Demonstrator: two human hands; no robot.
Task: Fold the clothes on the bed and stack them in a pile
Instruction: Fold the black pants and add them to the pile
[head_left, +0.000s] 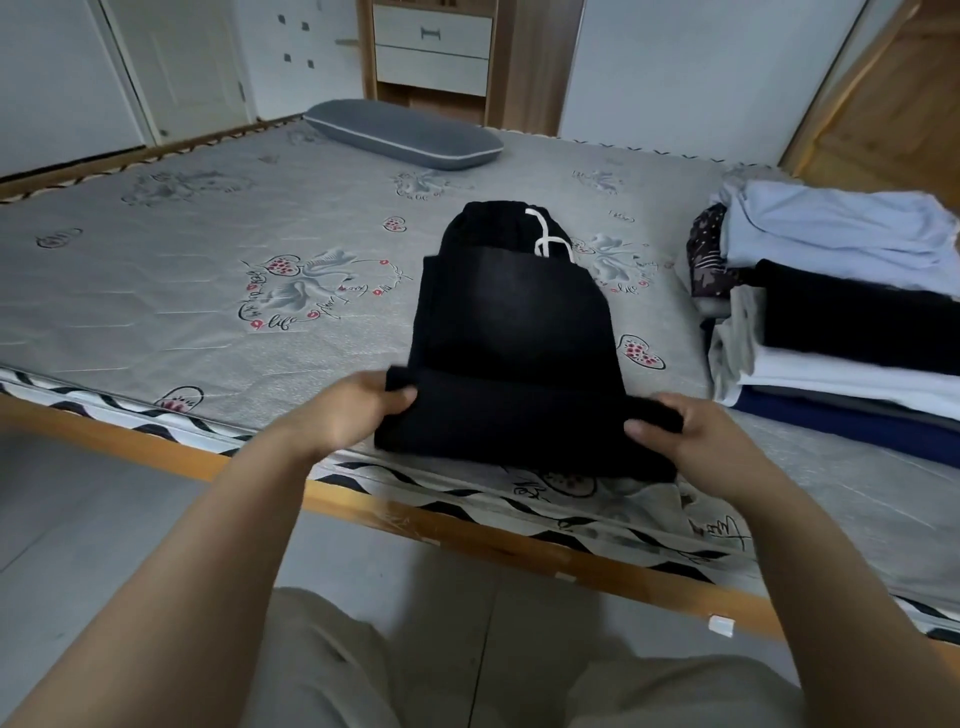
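A pair of black trousers with a white drawstring lies folded on the grey patterned mattress, waistband pointing away from me. The near end is folded over at the bed's front edge. My left hand grips the left corner of that near fold, thumb on top. My right hand grips the right corner, fingers curled round the cloth. To the right sits a pile of folded clothes in light blue, black, white and navy.
A grey pillow lies at the far side of the mattress. The wooden bed frame runs along the front edge near my legs. A wooden cabinet with white drawers stands behind the bed.
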